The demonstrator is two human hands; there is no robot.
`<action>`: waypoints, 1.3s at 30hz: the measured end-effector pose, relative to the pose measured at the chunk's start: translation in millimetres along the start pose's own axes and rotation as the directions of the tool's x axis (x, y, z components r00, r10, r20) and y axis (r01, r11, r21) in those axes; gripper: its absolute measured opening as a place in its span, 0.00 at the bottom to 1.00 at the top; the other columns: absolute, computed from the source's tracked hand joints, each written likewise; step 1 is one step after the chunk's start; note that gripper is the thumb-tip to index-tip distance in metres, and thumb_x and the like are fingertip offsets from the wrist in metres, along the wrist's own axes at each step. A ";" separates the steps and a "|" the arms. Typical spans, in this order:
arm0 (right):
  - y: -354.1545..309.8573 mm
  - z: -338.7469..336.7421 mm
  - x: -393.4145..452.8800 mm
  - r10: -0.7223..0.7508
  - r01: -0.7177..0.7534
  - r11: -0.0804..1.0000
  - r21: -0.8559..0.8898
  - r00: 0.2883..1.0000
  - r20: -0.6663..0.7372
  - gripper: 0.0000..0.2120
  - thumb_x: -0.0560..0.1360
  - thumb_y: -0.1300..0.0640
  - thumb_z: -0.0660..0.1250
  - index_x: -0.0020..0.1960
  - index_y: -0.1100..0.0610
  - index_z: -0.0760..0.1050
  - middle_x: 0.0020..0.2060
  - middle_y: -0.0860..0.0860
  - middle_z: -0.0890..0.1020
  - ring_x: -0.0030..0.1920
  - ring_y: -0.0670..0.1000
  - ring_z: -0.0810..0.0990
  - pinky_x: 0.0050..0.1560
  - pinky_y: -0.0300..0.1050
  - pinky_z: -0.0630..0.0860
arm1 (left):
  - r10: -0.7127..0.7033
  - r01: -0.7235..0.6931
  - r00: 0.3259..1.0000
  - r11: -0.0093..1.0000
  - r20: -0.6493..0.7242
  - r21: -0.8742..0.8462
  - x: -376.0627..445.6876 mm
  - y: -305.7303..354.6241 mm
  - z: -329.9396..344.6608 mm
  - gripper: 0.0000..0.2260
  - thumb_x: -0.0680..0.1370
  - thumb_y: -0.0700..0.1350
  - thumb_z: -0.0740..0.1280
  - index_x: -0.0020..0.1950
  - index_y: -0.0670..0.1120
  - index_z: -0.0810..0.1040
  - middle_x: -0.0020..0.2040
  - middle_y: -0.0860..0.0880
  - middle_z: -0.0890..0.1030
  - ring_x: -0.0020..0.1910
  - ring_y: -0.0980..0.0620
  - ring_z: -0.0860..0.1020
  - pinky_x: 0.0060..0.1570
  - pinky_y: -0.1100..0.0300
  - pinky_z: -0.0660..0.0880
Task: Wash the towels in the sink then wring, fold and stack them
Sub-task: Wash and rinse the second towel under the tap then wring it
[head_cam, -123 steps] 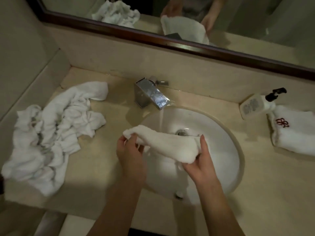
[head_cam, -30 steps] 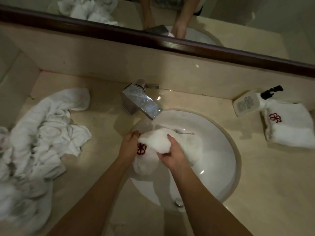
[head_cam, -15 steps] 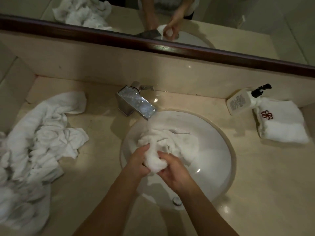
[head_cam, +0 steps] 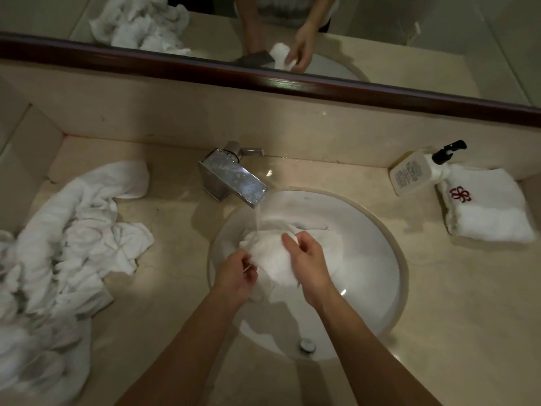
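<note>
At the far left we see a heap of crumpled white towels (head_cam: 67,244) lying on the beige counter (head_cam: 468,303), running from the left wall toward the basin and off the near edge of the view. A strip of bare counter separates the heap from the sink (head_cam: 380,259).

At the back rim of the sink stands a square chrome faucet (head_cam: 234,183), with water running from its spout onto the wet towel (head_cam: 272,259). This towel sits bunched inside the basin, toward its left half. Our left hand (head_cam: 237,276) pinches its lower left edge with curled fingers. Our right hand (head_cam: 307,265) clasps the bunch from the right, fingers curled over the top. The right half of the basin is open, and the overflow fitting (head_cam: 306,344) shows at the near wall.

To the right, against the backsplash, a white pump bottle (head_cam: 415,174) with a black pump leans tilted; its label print is too small to read. Just beside it, touching, lies a folded towel (head_cam: 489,209) bearing a red flower emblem (head_cam: 460,194). Open counter lies in front of it. A dark-framed mirror (head_cam: 292,83) runs above.
</note>
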State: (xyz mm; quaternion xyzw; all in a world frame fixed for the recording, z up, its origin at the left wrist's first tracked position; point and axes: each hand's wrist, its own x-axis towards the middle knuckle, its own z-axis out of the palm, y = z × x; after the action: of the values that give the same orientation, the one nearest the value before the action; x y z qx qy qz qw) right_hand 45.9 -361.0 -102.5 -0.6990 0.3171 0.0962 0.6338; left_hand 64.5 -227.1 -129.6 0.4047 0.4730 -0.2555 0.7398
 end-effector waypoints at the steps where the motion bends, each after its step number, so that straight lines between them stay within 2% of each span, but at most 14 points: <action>1: 1.6 -4.8 0.9 -0.032 0.030 0.999 -0.032 0.999 -0.043 0.15 0.78 0.53 0.69 0.38 0.53 0.67 0.33 0.51 0.68 0.35 0.52 0.67 0.37 0.48 0.66 | 0.002 -0.002 1.000 1.000 -0.009 0.011 1.5 -2.5 2.4 0.11 0.77 0.34 0.59 0.35 0.44 0.68 0.29 0.49 0.67 0.23 0.58 0.66 0.16 0.69 0.60; 5: 1.9 -20.1 4.9 -0.022 0.027 0.999 0.033 0.988 -0.153 0.11 0.80 0.54 0.66 0.41 0.56 0.69 0.36 0.53 0.70 0.38 0.53 0.69 0.41 0.49 0.67 | -0.022 0.022 1.000 0.996 -0.001 0.082 -6.9 -12.5 6.8 0.10 0.74 0.33 0.61 0.34 0.43 0.67 0.28 0.49 0.66 0.25 0.56 0.65 0.24 0.67 0.68; 9: -10.3 -26.4 5.0 0.236 -0.231 0.911 0.342 0.971 0.027 0.07 0.83 0.55 0.62 0.46 0.56 0.71 0.42 0.55 0.80 0.45 0.57 0.77 0.48 0.54 0.73 | -0.199 0.200 0.978 0.980 0.065 -0.003 -11.0 -20.7 10.7 0.07 0.76 0.46 0.68 0.51 0.46 0.75 0.50 0.45 0.73 0.46 0.46 0.74 0.55 0.50 0.75; 12: -10.2 -23.3 -6.4 0.235 -0.274 0.889 0.367 0.961 0.147 0.05 0.83 0.57 0.62 0.51 0.58 0.72 0.47 0.59 0.83 0.50 0.57 0.81 0.53 0.54 0.78 | -0.138 0.131 0.990 0.981 0.039 0.146 -13.6 -30.8 20.9 0.18 0.72 0.57 0.69 0.57 0.48 0.79 0.52 0.46 0.80 0.51 0.46 0.79 0.56 0.53 0.75; 15: -1.9 -20.0 -17.7 -0.084 0.093 0.994 -0.052 0.982 0.168 0.04 0.81 0.58 0.65 0.50 0.57 0.77 0.46 0.58 0.83 0.48 0.53 0.82 0.51 0.48 0.77 | 0.069 -0.047 0.997 0.925 -0.045 0.377 -6.0 -36.6 24.7 0.20 0.75 0.53 0.69 0.62 0.44 0.78 0.58 0.42 0.81 0.55 0.42 0.80 0.57 0.51 0.77; 17: 4.0 -13.7 -21.7 -0.253 0.338 0.905 -0.257 0.916 0.312 0.07 0.81 0.58 0.65 0.57 0.56 0.79 0.51 0.50 0.83 0.52 0.46 0.81 0.54 0.39 0.76 | 0.056 -0.081 0.991 0.974 0.118 0.213 -6.8 -23.5 22.8 0.10 0.80 0.49 0.63 0.56 0.46 0.79 0.53 0.41 0.82 0.49 0.45 0.82 0.50 0.55 0.80; 20: 10.2 2.7 -25.7 -0.252 0.530 0.764 -0.368 0.771 0.585 0.15 0.80 0.59 0.65 0.66 0.55 0.76 0.60 0.47 0.80 0.58 0.44 0.78 0.60 0.36 0.72 | -0.083 0.080 0.931 0.997 0.355 0.023 -5.8 1.4 7.9 0.25 0.81 0.61 0.57 0.52 0.42 0.83 0.48 0.41 0.84 0.44 0.46 0.84 0.44 0.55 0.80; 23: 6.7 1.1 -32.0 -0.011 0.183 0.947 -0.264 0.840 0.542 0.14 0.81 0.59 0.64 0.64 0.51 0.78 0.58 0.46 0.81 0.49 0.42 0.79 0.50 0.37 0.74 | -0.149 0.070 0.912 0.974 0.383 0.213 1.1 16.8 -5.8 0.18 0.81 0.48 0.62 0.62 0.36 0.79 0.55 0.36 0.81 0.49 0.43 0.82 0.51 0.51 0.80; 26: 22.7 -6.6 -25.5 0.238 -0.266 0.933 0.241 0.961 0.138 0.06 0.81 0.60 0.64 0.52 0.56 0.80 0.47 0.54 0.84 0.39 0.51 0.79 0.35 0.40 0.75 | -0.132 0.090 0.929 0.987 0.347 0.136 3.9 22.7 -6.1 0.17 0.74 0.33 0.61 0.61 0.32 0.76 0.55 0.34 0.80 0.48 0.42 0.82 0.49 0.52 0.82; 28: 46.4 -2.1 -15.8 0.510 -0.491 0.813 0.314 0.860 0.024 0.11 0.78 0.48 0.69 0.54 0.55 0.75 0.45 0.55 0.79 0.40 0.52 0.77 0.37 0.44 0.75 | -0.152 0.149 0.929 0.988 0.336 0.034 4.0 25.9 -6.0 0.15 0.73 0.37 0.62 0.58 0.34 0.79 0.55 0.36 0.81 0.50 0.43 0.82 0.55 0.51 0.79; 30: 66.4 11.9 -9.5 0.676 -0.701 0.635 0.323 0.707 0.206 0.31 0.69 0.33 0.72 0.59 0.55 0.76 0.46 0.54 0.77 0.43 0.54 0.76 0.44 0.49 0.76 | -0.188 0.214 0.927 0.976 0.325 -0.044 -0.2 27.5 -5.2 0.16 0.76 0.40 0.61 0.60 0.32 0.77 0.58 0.36 0.79 0.56 0.42 0.79 0.58 0.48 0.77; 33: 75.2 31.4 1.2 0.510 -0.725 0.268 0.635 0.666 0.545 0.40 0.70 0.30 0.68 0.68 0.61 0.76 0.59 0.61 0.82 0.60 0.62 0.79 0.64 0.55 0.76 | -0.145 0.217 0.897 0.967 0.417 -0.131 -4.7 25.9 -4.2 0.20 0.58 0.34 0.76 0.49 0.31 0.83 0.48 0.35 0.83 0.44 0.43 0.84 0.36 0.48 0.83; 35: 65.9 37.1 7.8 0.423 -0.663 0.132 0.737 0.710 0.563 0.37 0.76 0.33 0.62 0.69 0.63 0.74 0.64 0.64 0.79 0.65 0.62 0.77 0.61 0.55 0.79 | -0.115 0.199 0.894 0.968 0.434 -0.155 -5.4 26.8 -5.9 0.21 0.57 0.34 0.75 0.49 0.32 0.84 0.49 0.34 0.83 0.47 0.41 0.84 0.39 0.45 0.82; 39: 54.8 35.1 20.5 0.465 -0.467 0.367 0.805 0.841 0.276 0.12 0.83 0.60 0.58 0.55 0.66 0.77 0.41 0.62 0.85 0.41 0.58 0.86 0.34 0.51 0.83 | 0.014 0.004 0.973 0.997 0.230 -0.081 10.7 21.3 -4.5 0.22 0.79 0.55 0.64 0.64 0.40 0.77 0.58 0.39 0.81 0.55 0.43 0.82 0.50 0.49 0.81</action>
State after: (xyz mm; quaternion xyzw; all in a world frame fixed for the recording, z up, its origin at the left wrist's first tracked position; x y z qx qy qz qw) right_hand 40.4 -334.1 -164.9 -0.1798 0.5053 0.1044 0.8375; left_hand 83.0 -211.7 -132.7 0.3433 0.3928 -0.2796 0.8060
